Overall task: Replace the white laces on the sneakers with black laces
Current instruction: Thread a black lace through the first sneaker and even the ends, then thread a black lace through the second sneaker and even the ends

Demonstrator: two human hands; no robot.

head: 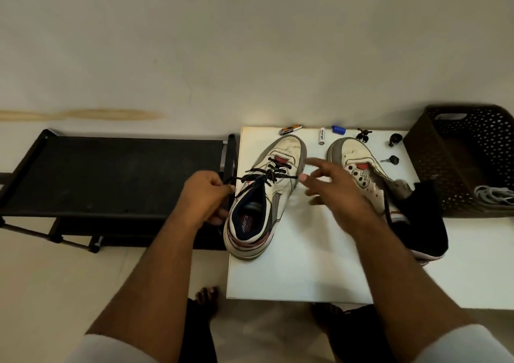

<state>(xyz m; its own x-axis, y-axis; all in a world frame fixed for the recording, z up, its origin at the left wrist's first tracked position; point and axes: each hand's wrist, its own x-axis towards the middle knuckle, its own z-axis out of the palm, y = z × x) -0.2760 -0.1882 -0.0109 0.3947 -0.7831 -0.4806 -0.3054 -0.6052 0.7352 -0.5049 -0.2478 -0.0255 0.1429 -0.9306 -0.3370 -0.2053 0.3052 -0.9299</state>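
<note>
Two worn white sneakers stand on a white table [306, 265]. The left sneaker [267, 195] has a black lace [267, 174] threaded through its eyelets. My left hand [204, 195] is closed on one end of that lace, just left of the shoe. My right hand [333, 184] hovers between the shoes with fingers spread; the lace's other end reaches its thumb, and I cannot tell if it is held. The right sneaker [361, 168] has bare eyelets and a black cloth [422, 218] lies over its heel. White laces [492, 195] lie in a brown basket [459, 156].
Small items line the table's far edge: a lighter [290, 130], a battery [322, 136], a blue cap [338, 129], black knobs [395, 139] and a key [390, 159]. A black shoe rack [116, 173] stands left of the table. My bare feet are below the table's near edge.
</note>
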